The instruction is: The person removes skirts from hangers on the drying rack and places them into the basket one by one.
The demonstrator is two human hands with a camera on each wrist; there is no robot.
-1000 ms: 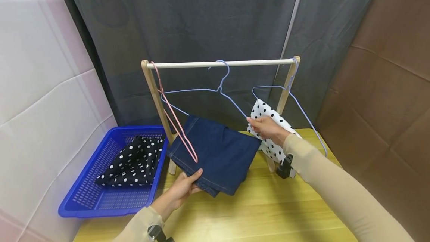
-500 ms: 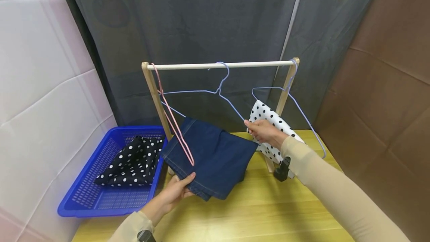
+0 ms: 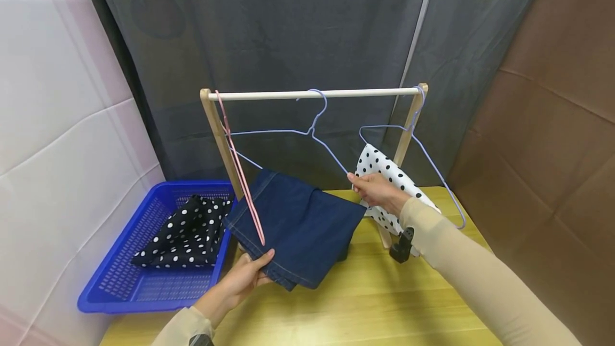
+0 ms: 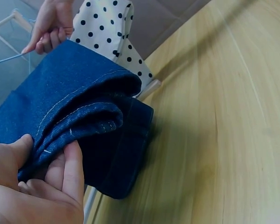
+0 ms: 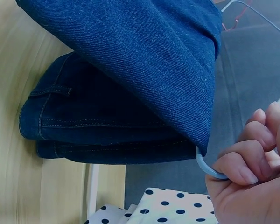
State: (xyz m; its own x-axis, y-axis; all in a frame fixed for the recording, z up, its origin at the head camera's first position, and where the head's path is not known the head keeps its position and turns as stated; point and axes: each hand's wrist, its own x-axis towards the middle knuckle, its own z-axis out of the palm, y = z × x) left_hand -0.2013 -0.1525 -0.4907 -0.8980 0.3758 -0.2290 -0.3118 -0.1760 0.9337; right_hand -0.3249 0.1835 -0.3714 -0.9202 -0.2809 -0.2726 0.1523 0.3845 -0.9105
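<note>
Folded dark-blue jeans [image 3: 300,223] are draped over the lower bar of a blue hanger [image 3: 278,131], which hooks on the rack's white rail. My left hand [image 3: 242,279] pinches the jeans' lower hem, thumb on top and fingers beneath, as the left wrist view shows. Fingers of my right hand [image 3: 377,191] curl round the right corner of the blue hanger [image 5: 210,170], just beyond the cloth's edge. A pink hanger [image 3: 245,191] hangs at the left end of the rail, its lower end overlapping the jeans in the head view.
A blue basket [image 3: 96,282] with a black polka-dot cloth [image 3: 189,234] stands at the left. White polka-dot cloth [image 3: 379,162] hangs on another blue hanger [image 3: 434,167] at the right end. The rack's wooden post [image 3: 221,138] rises from the yellow wooden table [image 3: 375,308].
My left hand has drawn the jeans' hem a little left and down. The right hand has shifted slightly left with the hanger corner, and the pink hanger has swung left.
</note>
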